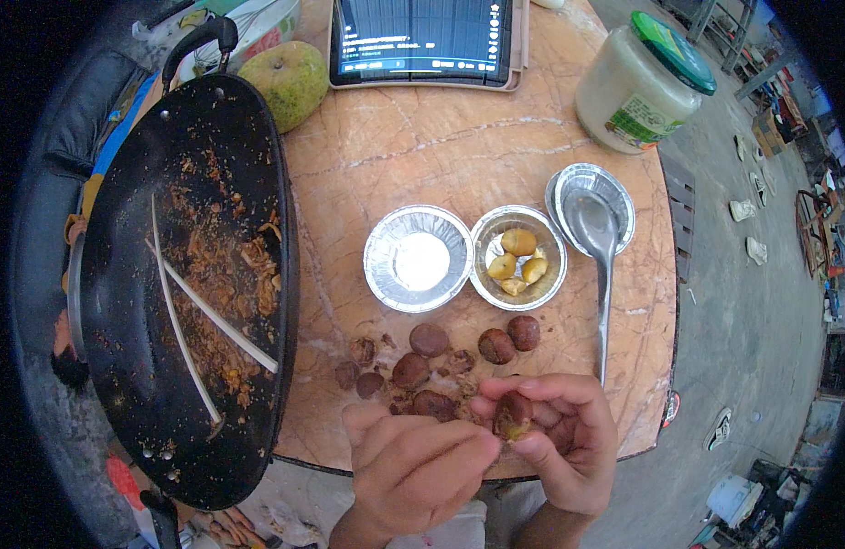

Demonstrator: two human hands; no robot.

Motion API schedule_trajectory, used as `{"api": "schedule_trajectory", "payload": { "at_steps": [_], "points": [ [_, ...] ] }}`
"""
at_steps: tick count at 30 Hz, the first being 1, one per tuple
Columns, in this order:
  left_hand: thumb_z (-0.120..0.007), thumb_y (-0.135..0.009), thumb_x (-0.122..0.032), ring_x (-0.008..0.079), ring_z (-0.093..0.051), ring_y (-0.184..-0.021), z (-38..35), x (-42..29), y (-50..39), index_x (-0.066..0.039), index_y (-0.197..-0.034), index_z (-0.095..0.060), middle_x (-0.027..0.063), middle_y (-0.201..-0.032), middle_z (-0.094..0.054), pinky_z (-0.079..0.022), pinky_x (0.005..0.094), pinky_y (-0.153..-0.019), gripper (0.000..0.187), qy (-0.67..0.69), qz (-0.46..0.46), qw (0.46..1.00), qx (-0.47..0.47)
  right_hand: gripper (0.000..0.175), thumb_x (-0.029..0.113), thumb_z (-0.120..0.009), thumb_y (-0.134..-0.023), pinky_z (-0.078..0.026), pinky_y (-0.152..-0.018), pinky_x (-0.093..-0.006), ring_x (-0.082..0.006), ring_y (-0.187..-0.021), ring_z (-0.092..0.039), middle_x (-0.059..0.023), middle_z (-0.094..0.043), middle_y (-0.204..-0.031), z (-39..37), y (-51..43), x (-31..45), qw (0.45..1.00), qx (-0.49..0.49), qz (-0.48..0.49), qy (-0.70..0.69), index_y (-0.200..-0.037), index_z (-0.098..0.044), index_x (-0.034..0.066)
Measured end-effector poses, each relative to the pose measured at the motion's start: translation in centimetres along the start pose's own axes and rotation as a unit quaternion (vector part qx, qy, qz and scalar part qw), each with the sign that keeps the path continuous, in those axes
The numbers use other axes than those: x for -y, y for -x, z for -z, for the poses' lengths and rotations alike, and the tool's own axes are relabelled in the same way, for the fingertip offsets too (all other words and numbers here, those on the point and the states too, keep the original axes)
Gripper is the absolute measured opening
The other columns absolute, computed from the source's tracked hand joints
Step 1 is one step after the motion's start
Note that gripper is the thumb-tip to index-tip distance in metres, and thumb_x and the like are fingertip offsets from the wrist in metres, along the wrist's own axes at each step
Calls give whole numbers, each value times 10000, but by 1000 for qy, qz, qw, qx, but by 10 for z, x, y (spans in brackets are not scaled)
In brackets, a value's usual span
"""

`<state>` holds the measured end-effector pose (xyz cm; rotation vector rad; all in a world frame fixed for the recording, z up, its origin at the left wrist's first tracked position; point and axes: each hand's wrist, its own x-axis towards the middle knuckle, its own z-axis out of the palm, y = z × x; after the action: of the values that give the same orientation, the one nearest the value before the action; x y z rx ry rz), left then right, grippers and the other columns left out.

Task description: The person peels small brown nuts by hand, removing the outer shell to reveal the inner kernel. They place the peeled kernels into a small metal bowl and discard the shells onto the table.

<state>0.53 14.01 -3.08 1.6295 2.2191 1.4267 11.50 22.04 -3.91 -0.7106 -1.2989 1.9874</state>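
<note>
A partly peeled brown chestnut is held between the thumb and fingers of my right hand, above the table's near edge. Yellowish flesh shows at its lower end. My left hand is curled, with its fingertips pinched at the nut's lower left edge; whatever lies between them is hidden. Beyond my hands lie several brown chestnuts and broken bits of shell. Several peeled yellow chestnuts sit in a foil cup. To its left stands another foil cup with nothing in it.
A large black wok holding browned scraps and two pale sticks takes up the left side. A metal spoon rests across stacked foil cups. Farther back are a green-yellow fruit, a tablet and a lidded jar.
</note>
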Motion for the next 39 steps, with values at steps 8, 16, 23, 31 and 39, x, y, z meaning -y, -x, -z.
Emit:
{"api": "schedule_trajectory", "payload": {
  "at_steps": [8, 16, 23, 31, 39],
  "points": [
    [-736, -605, -204, 98, -468, -680, 1, 1, -3, -192, -874, -639, -93, -829, -556, -334, 267, -621, 286, -12, -7, 1000, -26, 355, 31, -588, -781, -482, -784, -363, -284, -893, -581, -276, -526, -1009, 3, 2, -5, 1000, -10, -5, 11, -1045, -375, -71],
    [-711, -632, -167, 103, -473, -685, -1, 0, -5, -187, -888, -639, -76, -828, -562, -345, 266, -626, 267, -1, -3, 1000, -27, 343, 31, -625, -747, -473, -731, -299, -229, -826, -577, -220, -544, -978, 2, 2, -4, 996, -39, 19, 74, -1010, -420, -51],
    [-658, -662, -202, 67, -516, -750, 1, 3, -5, -181, -933, -657, -82, -886, -589, -327, 242, -655, 272, -22, -58, 998, -1, 363, 59, -654, -734, -463, -748, -292, -223, -843, -571, -193, -544, -955, 0, 2, -6, 995, -58, 31, 70, -1001, -432, -44],
    [-685, -650, -184, 85, -560, -692, -2, 7, -5, -141, -908, -651, -42, -847, -620, -359, 228, -616, 264, 35, -49, 998, -29, 403, 112, -686, -723, -453, -707, -263, -183, -793, -565, -202, -565, -937, 3, 2, -7, 997, -60, 26, 48, -1000, -434, -37],
    [-749, -606, -142, 95, -551, -662, -2, 2, -7, -118, -858, -651, -31, -796, -625, -381, 229, -603, 271, 45, -4, 998, -38, 434, 151, -676, -740, -459, -678, -269, -184, -768, -569, -210, -564, -951, -6, 3, -6, 994, -101, 23, 26, -1041, -437, -51]
  ]
}}
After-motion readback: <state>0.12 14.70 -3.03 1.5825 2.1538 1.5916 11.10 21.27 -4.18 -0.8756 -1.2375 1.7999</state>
